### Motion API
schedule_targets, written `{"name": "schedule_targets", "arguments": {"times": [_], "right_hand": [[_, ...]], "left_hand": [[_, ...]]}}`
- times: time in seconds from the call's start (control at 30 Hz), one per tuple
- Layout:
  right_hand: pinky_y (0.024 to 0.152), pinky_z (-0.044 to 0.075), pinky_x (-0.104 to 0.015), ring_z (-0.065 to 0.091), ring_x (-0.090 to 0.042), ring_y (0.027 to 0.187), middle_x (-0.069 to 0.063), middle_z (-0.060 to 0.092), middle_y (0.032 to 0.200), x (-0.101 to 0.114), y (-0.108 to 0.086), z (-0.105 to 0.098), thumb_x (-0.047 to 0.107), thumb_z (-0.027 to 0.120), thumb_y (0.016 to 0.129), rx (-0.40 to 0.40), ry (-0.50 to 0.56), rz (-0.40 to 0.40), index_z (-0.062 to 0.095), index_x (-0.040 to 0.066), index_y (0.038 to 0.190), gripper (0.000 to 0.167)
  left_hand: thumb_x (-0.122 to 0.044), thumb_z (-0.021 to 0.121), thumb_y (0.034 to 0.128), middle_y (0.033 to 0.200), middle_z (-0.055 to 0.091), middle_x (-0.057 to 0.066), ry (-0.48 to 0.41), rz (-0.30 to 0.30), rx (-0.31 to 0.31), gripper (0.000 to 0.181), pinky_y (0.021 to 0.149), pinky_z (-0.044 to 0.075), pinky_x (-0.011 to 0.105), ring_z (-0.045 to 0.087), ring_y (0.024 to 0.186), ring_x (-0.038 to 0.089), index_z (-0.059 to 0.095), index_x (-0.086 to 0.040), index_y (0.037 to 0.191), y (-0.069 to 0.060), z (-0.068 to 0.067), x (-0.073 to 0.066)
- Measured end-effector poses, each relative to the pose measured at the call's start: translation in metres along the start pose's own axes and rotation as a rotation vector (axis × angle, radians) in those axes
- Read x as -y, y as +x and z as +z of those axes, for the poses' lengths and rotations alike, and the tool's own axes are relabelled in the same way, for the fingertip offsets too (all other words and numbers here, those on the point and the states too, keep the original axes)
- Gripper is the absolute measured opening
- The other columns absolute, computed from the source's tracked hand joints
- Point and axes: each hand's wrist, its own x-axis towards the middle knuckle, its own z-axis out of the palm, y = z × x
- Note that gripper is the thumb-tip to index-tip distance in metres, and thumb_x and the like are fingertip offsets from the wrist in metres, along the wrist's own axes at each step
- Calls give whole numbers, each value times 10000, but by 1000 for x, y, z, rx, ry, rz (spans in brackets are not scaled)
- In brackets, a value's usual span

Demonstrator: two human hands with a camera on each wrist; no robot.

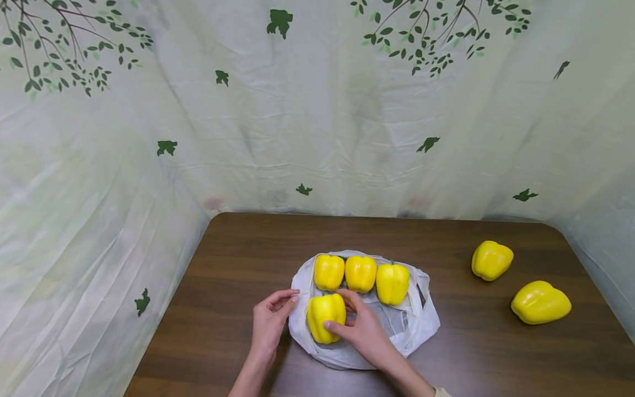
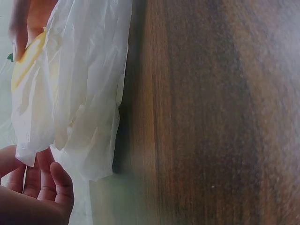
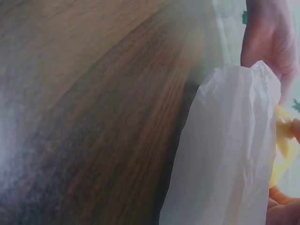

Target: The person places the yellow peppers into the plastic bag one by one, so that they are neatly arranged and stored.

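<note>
A white plastic bag [image 1: 342, 358] lies spread open on the table with three yellow bell peppers inside along its far side, among them a middle one [image 1: 360, 274]. My right hand [image 1: 364, 331] grips a fourth yellow pepper [image 1: 324, 318] at the bag's near left, thumb on its front and fingers behind. My left hand [image 1: 270, 322] pinches the bag's left rim between thumb and fingertips. In the left wrist view the left hand [image 2: 40, 187] holds the edge of the bag [image 2: 93, 108]. The right wrist view shows the pepper [image 3: 283, 159] partly behind the bag [image 3: 220, 150].
Two more yellow peppers lie on the brown table [image 1: 238, 264] at the right, one farther back [image 1: 491, 260] and one nearer [image 1: 541, 302]. A pale curtain [image 1: 327, 110] with printed leaves hangs behind the table and along its sides.
</note>
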Motion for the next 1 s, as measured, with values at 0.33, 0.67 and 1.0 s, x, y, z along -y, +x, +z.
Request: {"name": "schedule_targets", "arguments": {"times": [0.33, 0.67, 1.0], "right_hand": [[910, 512, -376, 540, -303, 1222, -128, 562, 1336, -5, 3, 4, 298, 801, 825, 13, 8, 24, 452, 23, 1394, 722], [915, 508, -437, 582, -325, 1166, -182, 538, 1370, -7, 7, 1, 345, 760, 858, 64, -27, 27, 440, 40, 1417, 713], [837, 537, -292, 537, -205, 991, -71, 498, 1196, -2, 2, 0, 389, 731, 870, 4, -245, -11, 485, 58, 1431, 696]], "left_hand": [[-108, 751, 868, 961, 701, 124, 24, 3, 3, 188, 704, 519, 219, 611, 778, 211, 749, -10, 1029, -2, -1, 0], [-84, 741, 867, 938, 704, 131, 23, 26, 6, 167, 674, 497, 215, 610, 758, 202, 750, 1, 1011, 0, -2, 3], [-84, 734, 872, 961, 702, 122, 41, 18, 1, 163, 690, 502, 214, 608, 779, 209, 752, -9, 1016, 1, -2, 3]]}}
